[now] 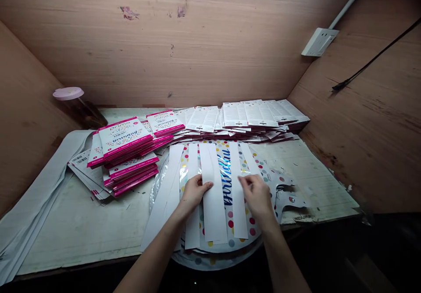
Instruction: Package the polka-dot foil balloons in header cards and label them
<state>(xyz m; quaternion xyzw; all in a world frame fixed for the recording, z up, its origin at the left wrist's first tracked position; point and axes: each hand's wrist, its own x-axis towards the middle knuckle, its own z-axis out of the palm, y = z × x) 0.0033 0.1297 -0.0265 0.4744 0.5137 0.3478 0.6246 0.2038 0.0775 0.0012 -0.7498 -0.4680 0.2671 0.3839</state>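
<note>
While the dotted foil balloon with blue "birthday" lettering lies at the clock's centre, atop a stack of similar balloons, the left hand sits at nine o'clock on it, fingers narrowly curled and thumb on the left edge of the middle white paper strip; whether it pinches the strip I cannot tell. The right hand, at three o'clock, is narrow too, its slightly blurred fingertips gathered at the next strip, grip uncertain. More strips lie across the balloon on either side. At ten o'clock, pink-and-white birthday balloon packets stand in overlapping piles, their contents hidden; beyond them, a pink-lidded jar holds something dark and indistinct. From twelve to one o'clock stretches a row of packets with white printed backs.
</note>
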